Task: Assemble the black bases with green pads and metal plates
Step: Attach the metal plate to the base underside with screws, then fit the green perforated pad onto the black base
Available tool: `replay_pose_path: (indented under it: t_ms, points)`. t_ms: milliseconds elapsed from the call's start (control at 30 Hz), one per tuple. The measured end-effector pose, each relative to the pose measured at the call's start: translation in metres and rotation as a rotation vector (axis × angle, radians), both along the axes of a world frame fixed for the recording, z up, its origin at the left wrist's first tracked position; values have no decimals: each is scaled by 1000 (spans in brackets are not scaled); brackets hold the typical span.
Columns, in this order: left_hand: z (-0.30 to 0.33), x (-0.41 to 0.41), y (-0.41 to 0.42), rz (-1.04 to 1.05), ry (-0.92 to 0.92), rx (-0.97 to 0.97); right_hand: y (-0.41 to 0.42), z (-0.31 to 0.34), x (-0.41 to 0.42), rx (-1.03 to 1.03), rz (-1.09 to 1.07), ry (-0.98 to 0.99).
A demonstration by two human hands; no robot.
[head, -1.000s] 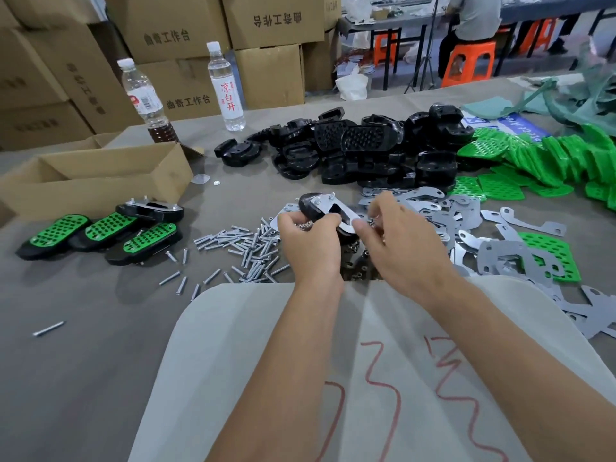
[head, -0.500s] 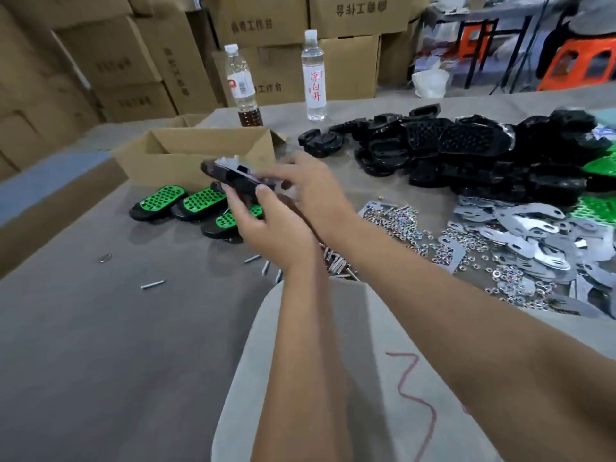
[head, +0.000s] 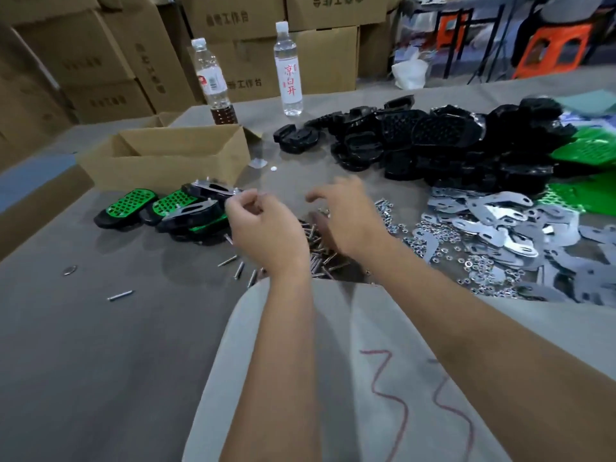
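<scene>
while both hover, left hand (head: pixel 266 228) curls, right hand (head: pixel 350 218) spreads.

Materials and finishes, bench view.
Counter (head: pixel 100 361) covered in matt grey cloth, fine felt-like nap. Black bases (head: pixel 433 141): moulded plastic, semi-gloss, ribbed or studded faces. Green pads (head: pixel 586 151): bright plastic, perforated, slight sheen. Metal plates (head: pixel 493 215): stamped steel, bright and reflective, smooth. Pins (head: pixel 320 251) and small nuts (head: pixel 473 261): plated metal, shiny. Open box (head: pixel 166 161) and stacked cartons (head: pixel 100 61): brown corrugated cardboard, matt. 2 bottles (head: pixel 288 68): clear glossy plastic with paper labels. Pale sheet (head: pixel 366 378) at near edge: matt, non-woven-looking fabric with red marker strokes. Stools (head: pixel 550 51) behind: orange glossy plastic.
</scene>
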State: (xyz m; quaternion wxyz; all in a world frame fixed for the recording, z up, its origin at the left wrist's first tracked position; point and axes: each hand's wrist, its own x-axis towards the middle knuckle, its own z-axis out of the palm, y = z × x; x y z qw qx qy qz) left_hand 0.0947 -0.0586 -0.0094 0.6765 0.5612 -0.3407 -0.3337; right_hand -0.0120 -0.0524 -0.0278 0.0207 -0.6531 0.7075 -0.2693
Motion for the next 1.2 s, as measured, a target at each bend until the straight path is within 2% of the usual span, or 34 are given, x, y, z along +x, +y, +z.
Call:
replay_pose_path:
  t_ms: [100, 167, 233, 333, 433, 633, 767, 833, 900, 967, 1033, 1100, 1200]
  points:
    - [-8, -38, 20, -347, -152, 48, 33, -4, -59, -83, -294, 20]
    - [-16, -63, 38, -496, -270, 39, 53, -6, -97, -103, -470, 88]
    - [-22, -86, 51, -586, -343, 23, 64, -4, -125, -43, -544, 209]
    - [-22, -116, 63, -691, -419, 33, 62, 0, -154, 148, -434, 333]
    - [-21, -133, 63, -694, -439, 39, 52, 9, -165, 264, -296, 350]
    - [-25, -140, 51, -670, -391, 79, 56, 4, -155, 144, -299, 468]
    - [-19, -139, 44, -694, -397, 129, 62, 14, -153, -208, -333, 302]
    - [-19, -139, 44, -710, -366, 164, 58, 21, -153, -358, -420, 199]
    - [-19, -139, 46, -733, -356, 192, 46, 27, -161, -274, -518, 42]
    - [-19, -139, 48, -755, -344, 194, 32, 28, -170, 18, -482, -105]
    - [-18, -139, 46, -764, -338, 188, 23, 21, -173, 224, -419, -107]
    - [-18, -138, 41, -775, -321, 199, 20, 10, -175, 220, -411, -77]
    - [-15, -136, 33, -775, -298, 213, 22, 4, -174, 37, -424, -114]
